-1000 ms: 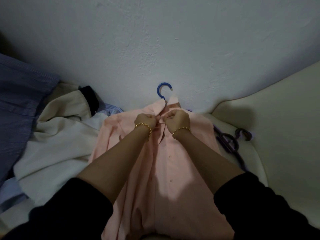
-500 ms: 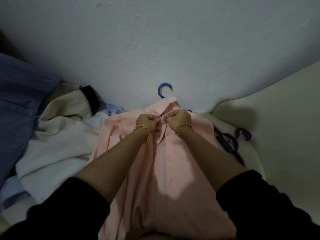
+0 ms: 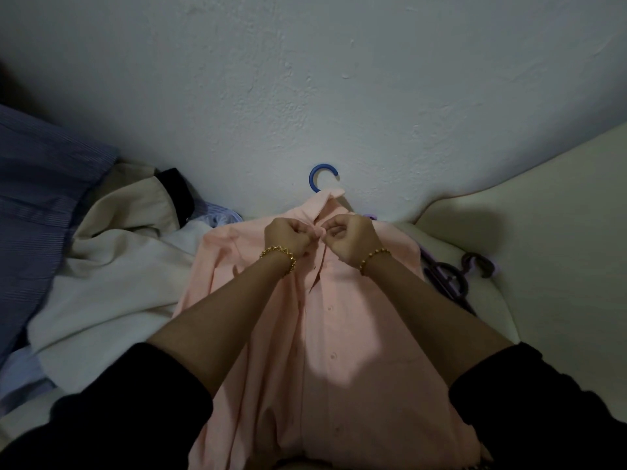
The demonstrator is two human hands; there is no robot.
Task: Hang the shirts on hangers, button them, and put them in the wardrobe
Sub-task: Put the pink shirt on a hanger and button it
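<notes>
A pink shirt (image 3: 342, 351) lies front-up on the cushion before me, its collar toward the wall. The blue hook of a hanger (image 3: 320, 174) sticks out above the collar. My left hand (image 3: 288, 235) and my right hand (image 3: 351, 237) meet just below the collar, fingers curled, each pinching an edge of the shirt's front placket at the top button. The button itself is hidden between my fingertips. Lower buttons show down the placket, which gapes a little below my hands.
A heap of clothes lies at the left: a cream shirt (image 3: 112, 266) with a dark cuff and a blue striped shirt (image 3: 37, 198). Purple hangers (image 3: 451, 276) lie at the right beside a cream cushion (image 3: 559, 232). A pale wall (image 3: 305, 79) stands close behind.
My hands stay at the collar, shifting slightly and pressing closer together. The collar tip has lifted toward the hook.
</notes>
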